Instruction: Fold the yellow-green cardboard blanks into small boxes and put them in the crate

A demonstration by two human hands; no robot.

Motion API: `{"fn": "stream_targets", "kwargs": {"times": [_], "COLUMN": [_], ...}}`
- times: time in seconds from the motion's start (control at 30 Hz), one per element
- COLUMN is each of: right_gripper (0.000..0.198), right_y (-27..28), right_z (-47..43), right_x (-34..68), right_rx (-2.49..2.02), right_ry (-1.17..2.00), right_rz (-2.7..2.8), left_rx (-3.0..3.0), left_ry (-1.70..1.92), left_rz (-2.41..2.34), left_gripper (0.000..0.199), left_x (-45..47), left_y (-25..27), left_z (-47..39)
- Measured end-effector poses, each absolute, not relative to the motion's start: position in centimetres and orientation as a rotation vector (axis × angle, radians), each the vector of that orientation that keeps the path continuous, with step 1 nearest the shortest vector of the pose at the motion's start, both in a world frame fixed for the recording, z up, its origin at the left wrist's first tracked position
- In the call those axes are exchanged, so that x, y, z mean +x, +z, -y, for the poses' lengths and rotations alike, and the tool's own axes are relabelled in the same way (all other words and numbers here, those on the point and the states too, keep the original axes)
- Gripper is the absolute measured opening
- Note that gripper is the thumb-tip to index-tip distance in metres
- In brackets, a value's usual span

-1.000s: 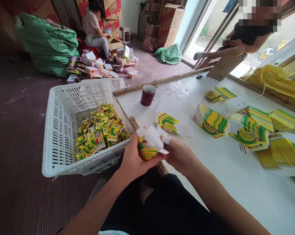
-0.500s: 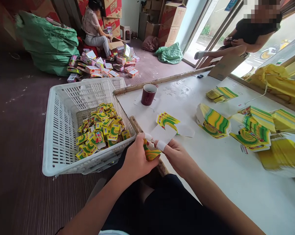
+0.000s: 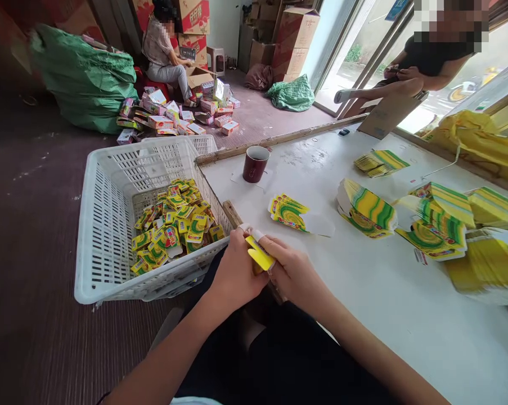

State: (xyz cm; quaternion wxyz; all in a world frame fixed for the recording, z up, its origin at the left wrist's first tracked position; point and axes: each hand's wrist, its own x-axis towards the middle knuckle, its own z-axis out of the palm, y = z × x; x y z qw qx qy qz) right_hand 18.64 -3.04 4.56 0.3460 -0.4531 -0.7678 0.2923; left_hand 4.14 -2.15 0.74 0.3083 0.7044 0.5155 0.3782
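Observation:
Between my two hands is a small yellow cardboard box (image 3: 261, 257), partly hidden by my fingers. My left hand (image 3: 235, 273) wraps round its left side, with white tape on a fingertip. From the right, my right hand (image 3: 290, 264) presses its taped thumb and fingers on the box's upper side. A short fan of printed flat cartons (image 3: 290, 212) lies on the white table (image 3: 359, 281) just beyond my hands. To the left, a white plastic basket (image 3: 106, 281) holds many small yellow-green boxes (image 3: 197, 228).
A dark red mug (image 3: 256, 164) stands near the table's far left edge. More stacks of flat cartons (image 3: 367, 208) spread over the table's right side. Beyond, a seated person (image 3: 165, 53) is beside a pile of boxes (image 3: 165, 121); another person (image 3: 431, 62) sits by the doorway.
The white flap that stuck out toward the table is folded in, and a yellow printed side now faces up. My right hand has closed in on the box.

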Motion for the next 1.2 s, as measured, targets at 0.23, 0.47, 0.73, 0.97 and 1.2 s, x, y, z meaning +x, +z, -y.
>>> {"fn": "stream_targets", "kwargs": {"times": [0.23, 0.47, 0.73, 0.97, 1.2], "right_gripper": [0.046, 0.018, 0.037, 0.057, 0.041], "right_y": [3.7, 4.9, 4.3, 1.9, -1.5], "right_z": [2.5, 2.0, 2.9, -0.9, -4.0], "right_x": [20.2, 22.1, 20.3, 23.4, 28.2], "right_rx": [-1.196, -1.149, -1.202, -1.65, -2.077], "right_ry": [0.336, 0.279, 0.501, 0.575, 0.133], "right_rz": [2.139, 2.347, 2.063, 1.944, 1.925], "left_rx": [1.939, 1.932, 1.953, 1.615, 1.637], "left_ry": [1.015, 0.986, 0.977, 1.433, 1.516], "left_rz": [-1.403, -1.35, -1.368, -1.819, -1.835], "left_gripper": [0.046, 0.045, 0.04, 0.069, 0.078], "left_x": [1.9, 1.2, 1.5, -1.6, -3.2], "left_y": [1.9, 2.9, 4.2, 1.3, -1.2], "left_z": [1.5, 1.1, 2.0, -0.1, -1.2]}}
